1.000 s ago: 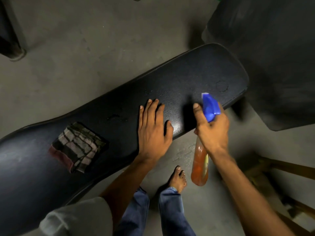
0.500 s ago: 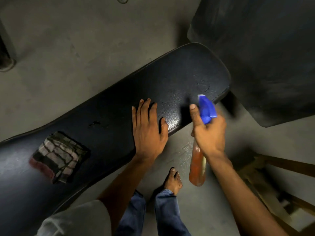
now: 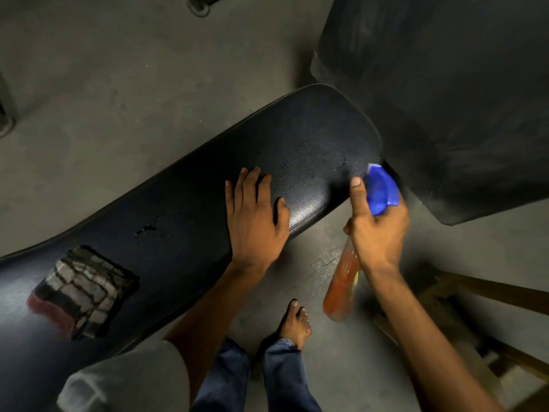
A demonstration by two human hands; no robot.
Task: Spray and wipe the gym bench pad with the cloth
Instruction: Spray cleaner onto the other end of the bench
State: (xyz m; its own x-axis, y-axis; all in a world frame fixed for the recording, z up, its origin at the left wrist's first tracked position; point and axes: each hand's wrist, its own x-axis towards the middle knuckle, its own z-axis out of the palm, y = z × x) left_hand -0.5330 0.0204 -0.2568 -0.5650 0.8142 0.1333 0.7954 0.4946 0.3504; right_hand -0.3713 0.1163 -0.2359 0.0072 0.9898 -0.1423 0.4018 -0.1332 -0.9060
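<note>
A long black bench pad [image 3: 184, 203] runs diagonally from lower left to upper right. My left hand [image 3: 255, 218] lies flat on its near edge, fingers spread, holding nothing. To the right, beside the pad's end, my right hand [image 3: 377, 230] grips a spray bottle [image 3: 341, 286] with orange liquid and a blue trigger head [image 3: 381, 190] aimed at the pad. A folded striped cloth [image 3: 81, 289] with a red edge rests on the pad at lower left, apart from both hands. Wet droplets show on the pad near its right end.
Grey concrete floor [image 3: 133, 84] surrounds the bench. A large dark padded block [image 3: 445, 99] stands close to the pad's right end. A wooden frame [image 3: 481, 307] sits at lower right. My bare foot [image 3: 294, 322] and jeans are below the pad.
The view has shifted, so the pad and cloth sit lower left in frame. My right hand with the bottle has come closer to the pad's right end. The left hand stays flat.
</note>
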